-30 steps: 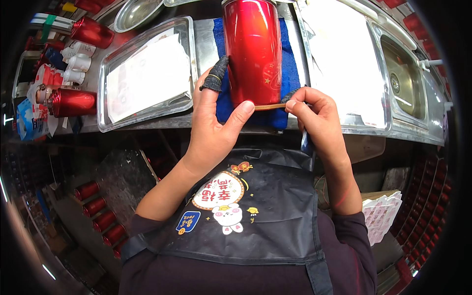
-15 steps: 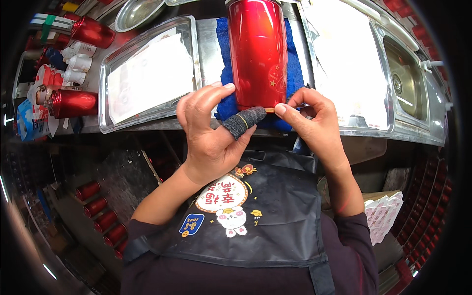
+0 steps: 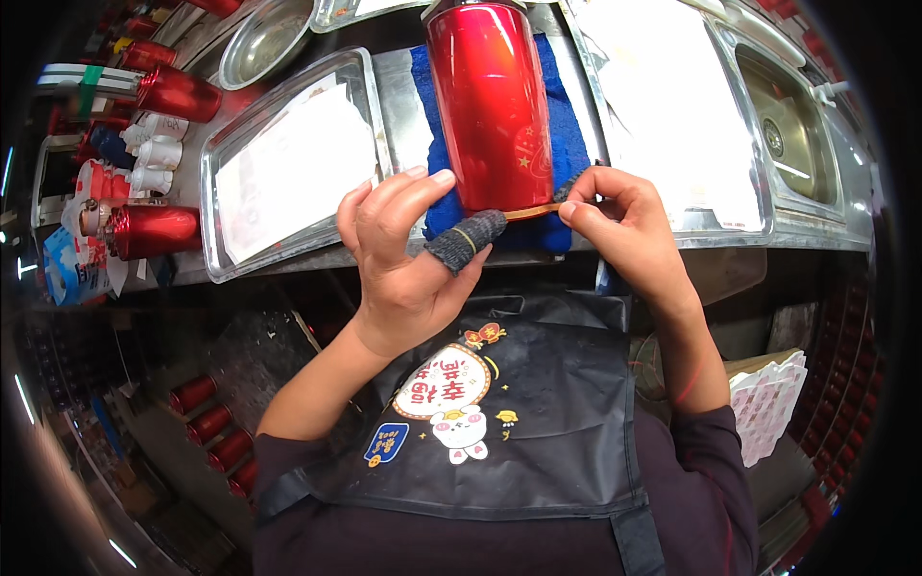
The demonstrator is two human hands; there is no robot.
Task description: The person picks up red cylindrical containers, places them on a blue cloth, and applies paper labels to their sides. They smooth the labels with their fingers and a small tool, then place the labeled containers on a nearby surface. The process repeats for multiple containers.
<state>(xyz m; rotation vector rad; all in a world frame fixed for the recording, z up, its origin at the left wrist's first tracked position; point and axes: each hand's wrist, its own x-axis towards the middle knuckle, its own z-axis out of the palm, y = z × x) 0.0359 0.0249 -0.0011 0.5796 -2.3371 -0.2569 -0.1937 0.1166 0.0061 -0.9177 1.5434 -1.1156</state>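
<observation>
Lying on a blue towel (image 3: 562,144) for cushioning, the red tumbler (image 3: 492,101) is steadied by the spread left hand (image 3: 408,254) while a thin strip (image 3: 531,211) at its base is pinched by the right hand (image 3: 619,226)

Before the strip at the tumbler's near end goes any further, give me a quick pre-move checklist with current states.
1. Red tumbler lying on blue towel: ok.
2. Left hand on tumbler, fingertips on its side, thumb with grey finger cot at the rim: ok.
3. Right hand pinching thin tan strip: ok.
4. Strip lying along the rim: ok.
5. Strip adhesion all round: cannot tell.
6. Steel tray apart from hands: ok.
</observation>
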